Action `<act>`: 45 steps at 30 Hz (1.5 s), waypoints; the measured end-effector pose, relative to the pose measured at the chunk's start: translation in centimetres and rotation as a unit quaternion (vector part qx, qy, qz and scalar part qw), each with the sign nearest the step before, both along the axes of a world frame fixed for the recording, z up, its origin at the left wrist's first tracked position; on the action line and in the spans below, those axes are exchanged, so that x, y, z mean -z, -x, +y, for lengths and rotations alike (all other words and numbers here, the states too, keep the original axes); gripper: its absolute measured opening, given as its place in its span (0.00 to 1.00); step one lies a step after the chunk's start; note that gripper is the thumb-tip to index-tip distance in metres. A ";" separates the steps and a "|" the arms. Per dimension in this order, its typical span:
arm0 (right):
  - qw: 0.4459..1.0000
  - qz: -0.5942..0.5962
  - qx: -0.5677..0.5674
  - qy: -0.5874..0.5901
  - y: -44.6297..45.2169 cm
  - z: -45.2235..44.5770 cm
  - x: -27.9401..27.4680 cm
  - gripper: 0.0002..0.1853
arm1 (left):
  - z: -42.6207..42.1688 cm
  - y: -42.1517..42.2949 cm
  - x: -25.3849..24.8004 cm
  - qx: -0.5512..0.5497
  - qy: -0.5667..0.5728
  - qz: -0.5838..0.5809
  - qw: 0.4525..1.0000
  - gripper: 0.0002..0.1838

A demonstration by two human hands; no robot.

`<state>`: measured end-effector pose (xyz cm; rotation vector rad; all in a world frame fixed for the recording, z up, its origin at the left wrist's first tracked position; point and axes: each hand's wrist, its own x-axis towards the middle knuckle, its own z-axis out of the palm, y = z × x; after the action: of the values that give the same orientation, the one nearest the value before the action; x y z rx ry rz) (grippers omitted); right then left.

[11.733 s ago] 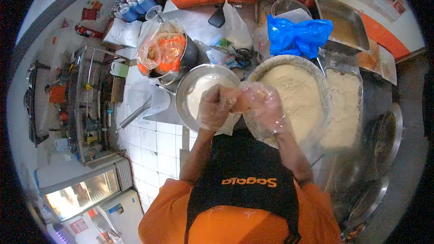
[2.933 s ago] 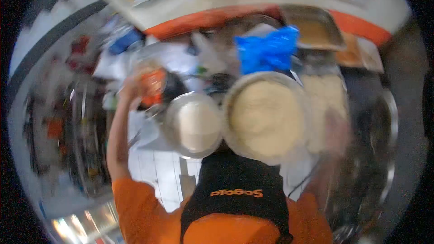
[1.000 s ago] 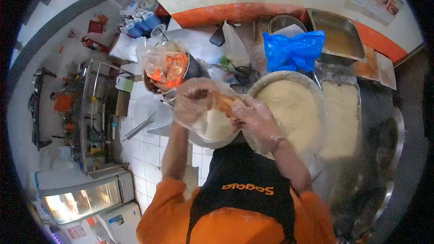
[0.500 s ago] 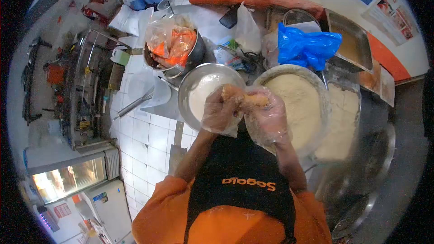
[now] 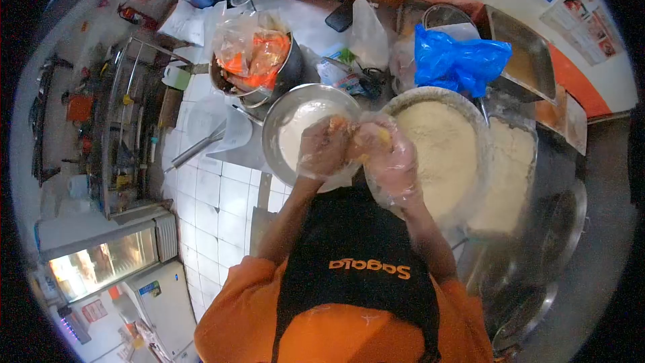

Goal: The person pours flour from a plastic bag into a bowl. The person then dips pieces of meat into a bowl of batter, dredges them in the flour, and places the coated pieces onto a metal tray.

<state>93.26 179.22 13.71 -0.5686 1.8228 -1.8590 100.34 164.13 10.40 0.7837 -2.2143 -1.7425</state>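
Observation:
Clear plastic gloves cover both hands, which meet in front of my chest. My left hand [image 5: 324, 148] is closed round one end of a brownish-orange food piece [image 5: 357, 150], over the edge of a steel bowl [image 5: 271, 151] of white liquid. My right hand [image 5: 390, 154] is closed on the other end, beside a large round basin [image 5: 479, 141] of pale flour. The fingers hide much of the piece. Left of the bowl stands a pot [image 5: 293, 64] with orange-red food in plastic bags [image 5: 267, 57].
A blue plastic bag [image 5: 460, 60] lies behind the basin. To its right are a tray of pale flour [image 5: 507, 168] and a steel pan [image 5: 521, 47]. A whisk [image 5: 195, 150] rests by a clear jug [image 5: 232, 129]. A black phone [image 5: 340, 16] lies at the back.
Since the blurred earlier view, when my left hand was at the pot, both hands have come together on the food piece. Over the last half second they have shifted only slightly, still gripping it.

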 end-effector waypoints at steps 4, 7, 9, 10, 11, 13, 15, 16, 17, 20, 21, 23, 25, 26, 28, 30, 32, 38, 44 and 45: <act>0.995 -0.043 0.079 0.043 0.1 -0.6 0.9 0.20 | 0.4 -0.2 -0.7 -0.028 0.021 0.052 0.998 0.11; 0.996 0.044 0.075 -0.012 0.2 -0.2 0.8 0.25 | 0.0 -0.2 -1.5 -0.043 -0.097 0.072 0.992 0.11; 0.995 0.077 0.067 -0.003 0.2 0.0 2.1 0.25 | -1.3 -0.5 -0.7 0.018 0.150 0.126 0.980 0.10; 0.992 0.113 0.059 0.007 0.3 0.0 2.7 0.26 | -1.5 -0.6 -0.7 0.019 0.152 0.125 0.980 0.10; 0.992 0.111 0.059 0.008 0.2 0.1 3.0 0.26 | -1.5 -0.8 -0.7 -0.016 0.030 0.118 0.992 0.11; 0.994 0.100 0.047 -0.003 0.1 0.1 3.2 0.27 | -1.8 -1.2 -0.4 -0.051 -0.090 0.110 0.989 0.13; 0.995 0.073 0.026 -0.058 0.5 0.3 2.5 0.28 | -2.5 -1.8 0.7 -0.045 -0.090 0.158 0.982 0.15; 0.992 0.047 0.004 -0.114 0.7 0.5 2.1 0.30 | -2.9 -2.1 1.0 -0.044 -0.090 0.156 0.983 0.15; 0.992 0.045 0.006 -0.114 0.9 0.9 1.9 0.30 | -3.4 -2.3 1.1 -0.029 -0.105 0.165 0.980 0.15; 0.987 0.089 0.033 -0.126 1.5 2.1 2.6 0.28 | -4.8 -2.9 0.7 -0.010 -0.115 0.161 0.980 0.14; 0.994 0.042 0.069 -0.075 1.7 2.4 3.3 0.27 | -5.2 -3.0 0.5 -0.008 -0.108 0.150 0.983 0.13; 0.994 -0.006 0.104 -0.024 2.2 3.6 3.9 0.25 | -6.4 -3.4 1.8 0.015 -0.058 0.106 0.993 0.13; 0.982 -0.071 0.119 -0.131 2.9 5.1 1.9 0.22 | -6.7 -3.8 3.2 0.037 -0.007 0.062 0.997 0.14; 0.982 -0.071 0.118 -0.130 3.6 6.4 3.4 0.22 | -6.7 -3.9 3.8 0.076 0.179 0.016 0.981 0.14; 0.993 0.032 0.107 -0.040 4.8 8.3 6.3 0.21 | -6.6 -4.5 5.7 0.115 0.357 -0.030 0.926 0.13; 0.951 0.210 0.155 -0.166 5.1 9.0 6.3 0.29 | -6.1 -5.6 7.7 0.202 0.477 -0.059 0.853 0.11; 0.990 -0.135 0.007 0.040 6.1 11.2 6.6 0.27 | -5.3 -5.6 7.7 0.197 0.457 0.015 0.867 0.13; 0.980 0.066 0.032 -0.183 5.8 10.2 5.7 0.48 | -7.8 -4.8 3.7 0.080 0.174 -0.079 0.978 0.15; 0.800 0.367 -0.100 -0.464 5.5 7.8 7.3 0.59 | -6.5 -2.9 7.1 0.118 0.414 -0.299 0.852 0.17; 0.801 0.365 -0.096 -0.464 5.3 7.9 7.7 0.59 | -6.2 -2.6 7.8 0.127 0.393 -0.285 0.865 0.17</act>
<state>87.91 187.08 5.99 -1.0818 2.6883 -0.4002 102.96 157.89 2.59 0.8716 -3.1660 -0.5155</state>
